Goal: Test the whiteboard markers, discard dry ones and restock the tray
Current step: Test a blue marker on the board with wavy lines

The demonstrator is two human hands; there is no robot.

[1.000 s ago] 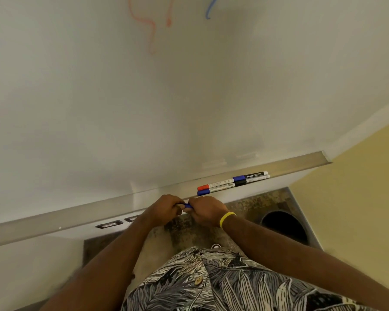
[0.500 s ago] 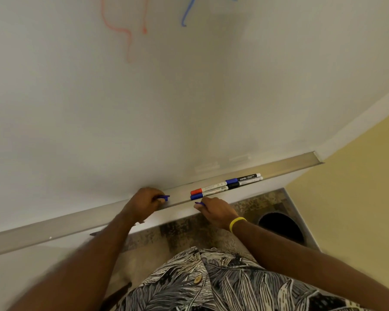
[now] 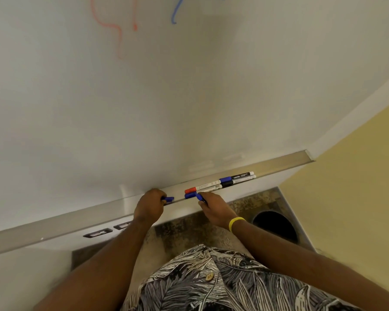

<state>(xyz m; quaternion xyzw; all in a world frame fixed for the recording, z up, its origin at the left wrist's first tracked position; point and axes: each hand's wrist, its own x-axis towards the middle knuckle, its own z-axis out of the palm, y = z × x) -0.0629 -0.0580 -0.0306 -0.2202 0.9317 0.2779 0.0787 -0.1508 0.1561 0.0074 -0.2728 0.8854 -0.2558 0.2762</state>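
My left hand grips a blue marker over the whiteboard tray; only its blue end shows past the fingers. My right hand, with a yellow wristband, pinches a small blue piece at the tray's front edge; I cannot tell whether it is a cap. Between and right of the hands, several markers lie in the tray: a red-capped marker, a blue-capped marker, a black-barrelled marker and a black-capped marker.
The whiteboard carries red scribbles and a blue stroke near the top. A round dark bin opening sits on the floor at the lower right, beside a yellow wall.
One second ago both hands met on one blue marker below the tray. They have since pulled apart and risen to the tray, each holding a blue part.
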